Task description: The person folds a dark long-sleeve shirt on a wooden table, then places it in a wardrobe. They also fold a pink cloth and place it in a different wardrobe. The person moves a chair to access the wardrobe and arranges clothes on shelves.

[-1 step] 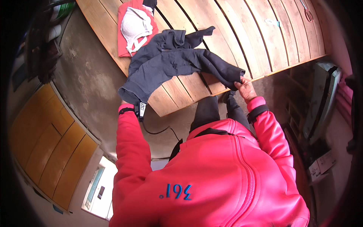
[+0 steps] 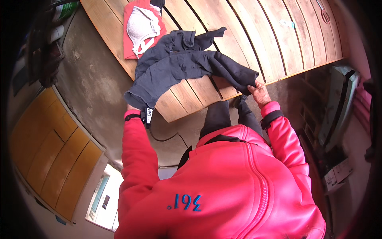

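A dark grey garment (image 2: 179,65) with long, narrow parts like legs or sleeves lies across the near left part of the slatted wooden table (image 2: 238,32). Whether it is trousers or a top, I cannot tell. My right hand (image 2: 260,95) pinches its right-hand end at the table's near edge, thumb and fingers closed on the cloth. At the opposite end, a wide hem reaches past the table's edge over my left hand (image 2: 132,107). Only a strip of that hand shows by the wrist; the cloth hides its fingers.
Behind the garment, a white bra (image 2: 141,28) rests on folded red cloth (image 2: 129,47). Scissors (image 2: 325,16) and a small white-and-blue item (image 2: 286,24) lie farther right. A black cable (image 2: 163,140) runs from a device (image 2: 149,116) at my left wrist. Yellow-brown cabinet doors (image 2: 51,147) stand left.
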